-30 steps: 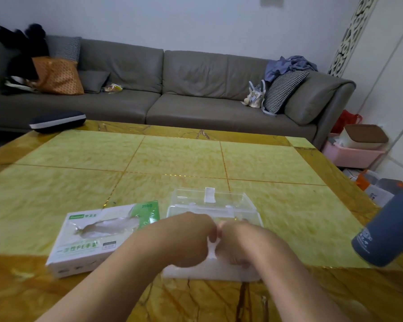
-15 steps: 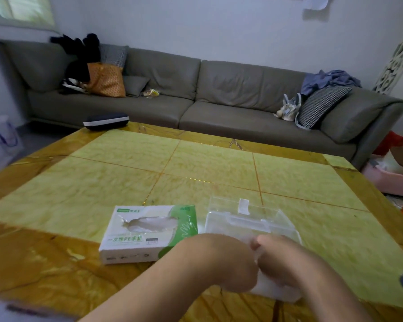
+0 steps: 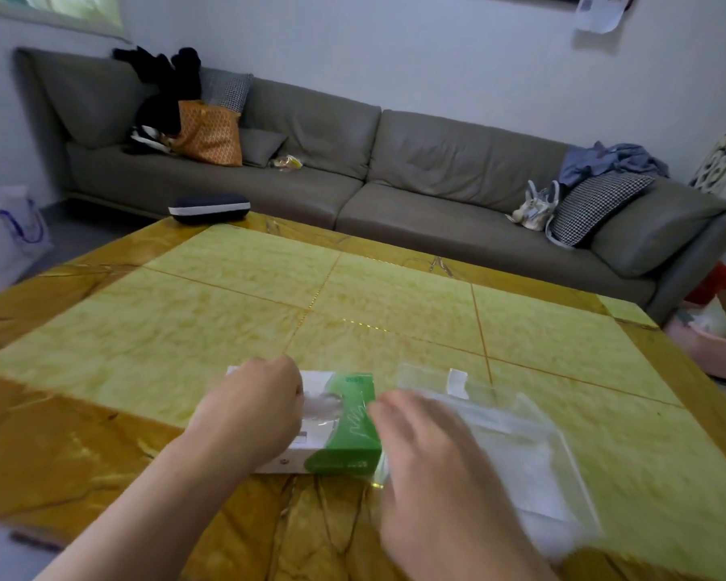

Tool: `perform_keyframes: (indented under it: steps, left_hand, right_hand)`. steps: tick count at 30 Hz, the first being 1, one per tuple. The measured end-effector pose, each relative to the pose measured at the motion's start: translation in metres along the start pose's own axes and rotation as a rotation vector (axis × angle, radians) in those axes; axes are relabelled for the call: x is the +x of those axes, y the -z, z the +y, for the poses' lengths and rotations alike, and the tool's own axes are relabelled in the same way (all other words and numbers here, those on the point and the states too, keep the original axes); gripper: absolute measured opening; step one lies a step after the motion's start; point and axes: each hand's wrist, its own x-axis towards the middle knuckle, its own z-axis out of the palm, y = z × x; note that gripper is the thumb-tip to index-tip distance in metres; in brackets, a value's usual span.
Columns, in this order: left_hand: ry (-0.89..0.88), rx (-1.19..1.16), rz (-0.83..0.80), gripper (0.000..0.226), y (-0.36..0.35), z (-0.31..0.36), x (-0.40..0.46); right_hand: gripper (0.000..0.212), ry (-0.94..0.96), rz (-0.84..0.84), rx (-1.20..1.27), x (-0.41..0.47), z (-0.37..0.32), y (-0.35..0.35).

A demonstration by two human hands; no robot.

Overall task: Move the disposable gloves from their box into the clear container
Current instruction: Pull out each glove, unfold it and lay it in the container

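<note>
The white and green glove box (image 3: pixel 344 438) lies flat near the table's front edge, with thin clear gloves (image 3: pixel 323 406) showing in its top opening. My left hand (image 3: pixel 252 408) lies over the box's left half, fingers curled down around its far edge. Touching the box's right side stands the clear container (image 3: pixel 541 446), with a white tab on its far rim and something white inside. My right hand (image 3: pixel 432 467) hovers blurred over the container's left edge beside the box's green end, fingers spread and holding nothing.
The yellow marble table (image 3: pixel 395 295) stretches away behind the box. A dark case (image 3: pixel 209 207) sits at its far left corner. A grey sofa (image 3: pixel 416 190) runs behind it, a pink basin (image 3: pixel 713 345) is off the right edge, and a white bag (image 3: pixel 9 228) is on the floor at left.
Both hands have left the container's front, where they were pressed together. My left hand went onto the glove box and my right hand swung left toward it. The view turned left.
</note>
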Motion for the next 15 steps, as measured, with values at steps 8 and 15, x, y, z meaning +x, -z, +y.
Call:
perform_keyframes:
  steps: [8,15]
  left_hand:
    - [-0.167,0.004,-0.262,0.03,-0.007,-0.002,0.005]
    - [-0.211,0.144,-0.361,0.033,0.003,0.01,-0.001]
  right_hand:
    - [0.08,0.105,-0.048,-0.119,0.012,-0.015,-0.059]
    - [0.073,0.111,0.015,-0.09,0.015,-0.015,-0.065]
